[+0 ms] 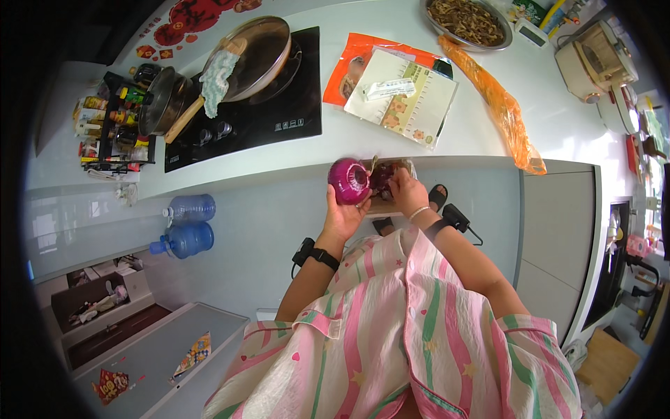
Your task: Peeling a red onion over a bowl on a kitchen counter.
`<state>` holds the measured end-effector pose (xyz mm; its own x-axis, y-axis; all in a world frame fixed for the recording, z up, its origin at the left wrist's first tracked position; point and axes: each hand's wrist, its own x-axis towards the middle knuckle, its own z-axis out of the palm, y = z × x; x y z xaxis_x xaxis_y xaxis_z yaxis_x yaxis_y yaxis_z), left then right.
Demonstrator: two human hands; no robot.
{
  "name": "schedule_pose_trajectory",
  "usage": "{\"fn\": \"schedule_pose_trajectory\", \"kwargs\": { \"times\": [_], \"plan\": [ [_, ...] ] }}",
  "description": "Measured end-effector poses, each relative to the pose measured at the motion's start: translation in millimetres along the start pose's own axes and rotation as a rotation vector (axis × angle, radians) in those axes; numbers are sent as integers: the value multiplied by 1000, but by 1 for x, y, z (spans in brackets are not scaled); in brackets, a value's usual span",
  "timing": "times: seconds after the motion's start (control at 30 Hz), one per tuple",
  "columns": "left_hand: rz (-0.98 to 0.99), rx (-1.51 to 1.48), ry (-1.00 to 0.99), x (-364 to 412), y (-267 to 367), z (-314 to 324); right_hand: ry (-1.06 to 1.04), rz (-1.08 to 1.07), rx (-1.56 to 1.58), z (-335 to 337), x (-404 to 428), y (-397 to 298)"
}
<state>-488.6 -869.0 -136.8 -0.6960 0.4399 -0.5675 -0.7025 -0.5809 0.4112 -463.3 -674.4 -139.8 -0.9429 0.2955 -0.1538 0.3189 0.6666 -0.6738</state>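
Observation:
A red onion (346,184), purple and shiny, rests in my left hand (343,212) just in front of the counter's edge. Pale, dry root fibres ring a dark spot on its side. My right hand (411,193) is to the right of the onion, fingers bent together; whether they pinch a bit of skin cannot be made out. Beneath both hands, an open bin (384,207) contains dark red onion skins (383,178), partly covered by my fingers.
A pan (269,78) with a wooden spatula (183,120) across it stands on the black cooktop (293,115). Paper packets (429,107), an orange plastic bag (497,105) and a metal bowl (500,44) of brown dried strips lie on the counter. Water jugs (191,238) stand at left.

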Motion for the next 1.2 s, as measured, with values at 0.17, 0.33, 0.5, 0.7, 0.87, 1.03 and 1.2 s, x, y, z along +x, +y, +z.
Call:
{"fn": "schedule_pose_trajectory", "kwargs": {
  "times": [0.17, 0.33, 0.5, 0.7, 0.87, 1.03, 1.2],
  "plan": [
    [-6, -23, -51, -1, -1, 2, 89, -157, 135, 2, -1, 4],
    [51, 77, -131, -6, 1, 13, -46, -163, 220, -21, -8, -21],
    [109, 120, -119, -5, -2, 12, 5, -350, 397, -27, -15, -38],
    [37, 25, -118, -7, -5, 2, -59, -141, 408, -21, -12, -23],
    [-41, -27, -72, -9, -7, 4, 33, -256, 545, -25, -12, -35],
    [-71, -33, -72, -13, -7, 9, 108, -401, 402, -40, -12, -45],
    [-116, -2, -10, -15, -8, 12, 163, -498, 241, -43, -12, -42]
  ]
}}
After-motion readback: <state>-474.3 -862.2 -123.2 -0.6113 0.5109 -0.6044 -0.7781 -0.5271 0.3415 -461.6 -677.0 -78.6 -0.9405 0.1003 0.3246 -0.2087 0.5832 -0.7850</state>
